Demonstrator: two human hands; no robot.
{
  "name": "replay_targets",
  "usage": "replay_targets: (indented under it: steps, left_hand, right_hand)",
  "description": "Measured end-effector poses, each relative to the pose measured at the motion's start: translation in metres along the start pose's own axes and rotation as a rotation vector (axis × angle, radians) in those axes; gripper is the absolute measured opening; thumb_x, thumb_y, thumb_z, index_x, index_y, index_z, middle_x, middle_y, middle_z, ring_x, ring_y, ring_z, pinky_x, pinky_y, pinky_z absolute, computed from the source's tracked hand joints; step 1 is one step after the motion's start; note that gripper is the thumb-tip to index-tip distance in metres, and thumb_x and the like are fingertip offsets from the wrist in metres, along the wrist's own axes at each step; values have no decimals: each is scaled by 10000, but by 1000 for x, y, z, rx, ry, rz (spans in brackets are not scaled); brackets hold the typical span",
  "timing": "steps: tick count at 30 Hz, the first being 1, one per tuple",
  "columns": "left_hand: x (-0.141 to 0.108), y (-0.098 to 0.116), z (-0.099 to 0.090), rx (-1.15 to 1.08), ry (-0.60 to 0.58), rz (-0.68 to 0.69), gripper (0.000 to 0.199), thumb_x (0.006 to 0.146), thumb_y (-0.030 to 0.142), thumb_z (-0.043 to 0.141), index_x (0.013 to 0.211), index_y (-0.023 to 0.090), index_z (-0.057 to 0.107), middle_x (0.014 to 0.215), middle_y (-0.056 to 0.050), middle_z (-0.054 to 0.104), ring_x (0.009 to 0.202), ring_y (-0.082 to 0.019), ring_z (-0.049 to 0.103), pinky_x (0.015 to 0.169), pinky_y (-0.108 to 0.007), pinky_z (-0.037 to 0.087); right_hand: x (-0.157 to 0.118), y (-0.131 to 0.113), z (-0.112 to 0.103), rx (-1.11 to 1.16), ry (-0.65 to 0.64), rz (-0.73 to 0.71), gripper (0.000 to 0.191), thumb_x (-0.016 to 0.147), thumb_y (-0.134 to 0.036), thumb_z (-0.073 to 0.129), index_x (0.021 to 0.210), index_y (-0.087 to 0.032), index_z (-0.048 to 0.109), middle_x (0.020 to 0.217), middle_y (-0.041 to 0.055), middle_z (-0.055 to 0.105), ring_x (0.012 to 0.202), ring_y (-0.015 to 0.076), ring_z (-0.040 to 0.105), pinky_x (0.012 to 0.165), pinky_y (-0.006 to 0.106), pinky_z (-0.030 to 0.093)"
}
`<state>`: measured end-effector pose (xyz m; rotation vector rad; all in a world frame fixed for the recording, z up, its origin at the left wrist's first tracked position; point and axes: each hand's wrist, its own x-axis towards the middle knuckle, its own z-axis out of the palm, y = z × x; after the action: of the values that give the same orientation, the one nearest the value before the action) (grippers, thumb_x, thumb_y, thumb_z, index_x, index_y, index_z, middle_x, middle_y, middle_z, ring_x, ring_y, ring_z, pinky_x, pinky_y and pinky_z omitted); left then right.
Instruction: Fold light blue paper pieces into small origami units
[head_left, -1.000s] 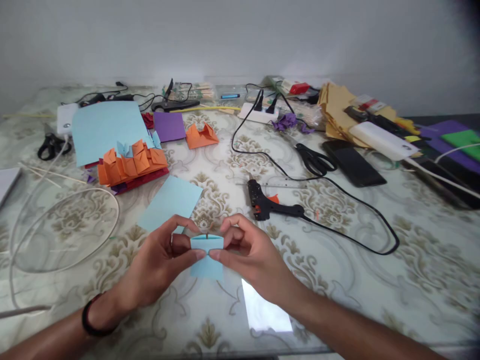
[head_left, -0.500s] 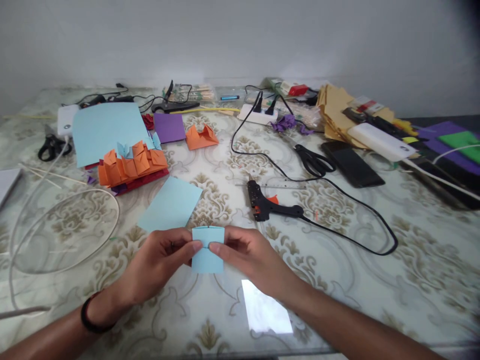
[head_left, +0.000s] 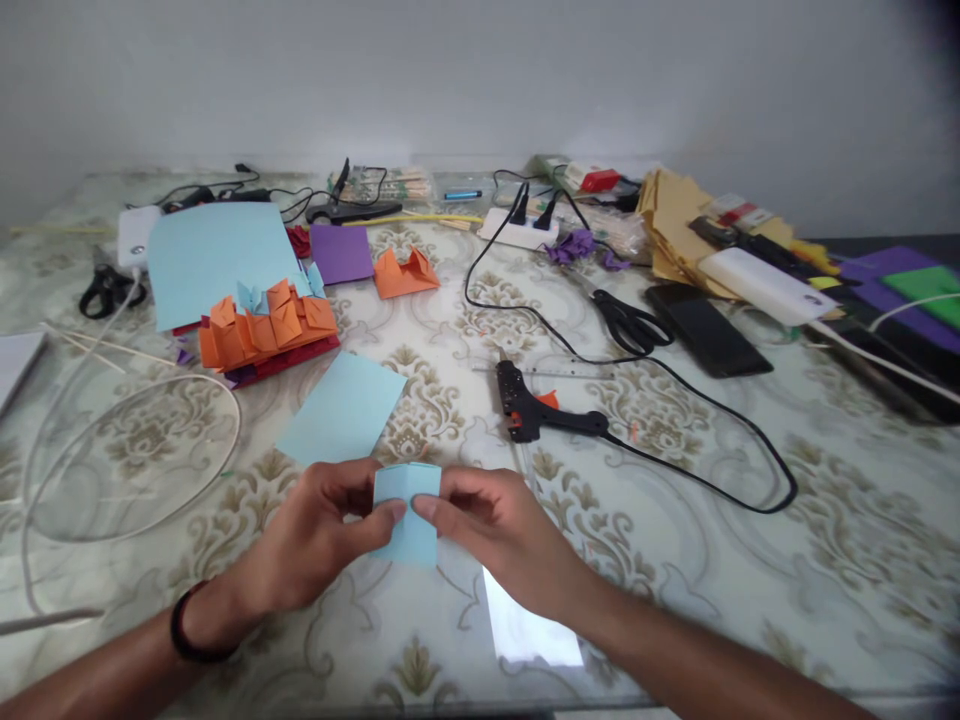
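Note:
Between my two hands is a small folded piece of light blue paper (head_left: 406,540), held up over the near middle of the table. My left hand (head_left: 319,535) pinches its left edge, thumb on the front face and fingers behind. Its right edge is gripped the same way by my right hand (head_left: 499,525). Both thumb tips nearly meet at the paper's middle. Just beyond my left hand lies a flat light blue sheet (head_left: 345,408). A black glue gun (head_left: 529,405) rests on its side beyond my right hand.
Orange folded paper pieces (head_left: 268,330) stand at left by a large blue sheet (head_left: 217,260). A purple square (head_left: 341,253) and an orange folded piece (head_left: 406,273) lie farther back. Black scissors (head_left: 631,322), a phone (head_left: 707,330) and a white power strip (head_left: 519,228) sit right, with cables looping across.
Both hands have shifted slightly toward me with the folded blue paper, which now tilts a little. The thumbs have slid closer together on it.

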<state>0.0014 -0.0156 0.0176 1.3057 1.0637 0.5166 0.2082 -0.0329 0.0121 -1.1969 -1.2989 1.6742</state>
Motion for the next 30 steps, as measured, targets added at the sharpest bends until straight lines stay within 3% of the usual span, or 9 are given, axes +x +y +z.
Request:
replay_targets:
  steps: [7, 12, 16, 19, 23, 30]
  left_hand:
    - [4, 1, -1, 20, 84, -15, 414, 927, 474, 646, 666, 156, 605, 611, 31, 442, 593, -110, 363, 540, -236, 301]
    - [2, 3, -4, 114, 83, 46, 441, 970, 458, 590, 640, 166, 600, 611, 18, 471, 610, -127, 407, 572, -245, 350]
    - [1, 5, -4, 98, 94, 45, 465, 958, 479, 597, 614, 167, 559, 591, 28, 422, 580, -116, 364, 542, -241, 314]
    - [2, 7, -2, 43, 49, -9, 428, 935, 478, 626, 647, 161, 606, 590, 29, 434, 566, -112, 358, 525, -237, 292]
    - [2, 8, -2, -59, -64, -61, 347, 912, 463, 654, 803, 138, 706, 682, -1, 554, 623, -127, 448, 582, -241, 368]
    - [-2, 3, -6, 75, -97, 39, 406, 918, 429, 675, 657, 121, 636, 584, 38, 362, 568, -96, 307, 508, -235, 252]
  right_hand:
    - [1, 0, -6, 17, 25, -35, 408, 900, -504, 712, 680, -188, 580, 666, -25, 495, 631, 119, 432, 584, 258, 357]
    - [-1, -2, -7, 31, 31, -46, 399, 904, -480, 717, 678, -186, 569, 665, -29, 489, 631, 116, 428, 600, 261, 362]
    - [-1, -3, -5, 32, 35, -46, 402, 896, -483, 725, 672, -188, 571, 657, -31, 484, 620, 115, 412, 587, 261, 355]
    - [-1, -2, -6, 34, 38, -43, 398, 881, -468, 745, 659, -188, 569, 644, -32, 476, 617, 116, 409, 585, 261, 352]
    - [-2, -2, -5, -13, -7, -47, 395, 885, -456, 734, 658, -182, 562, 652, -22, 495, 638, 123, 431, 601, 263, 363]
    - [-5, -1, -4, -180, -71, -51, 369, 940, -471, 636, 725, -176, 583, 696, 0, 526, 696, 150, 498, 642, 277, 412]
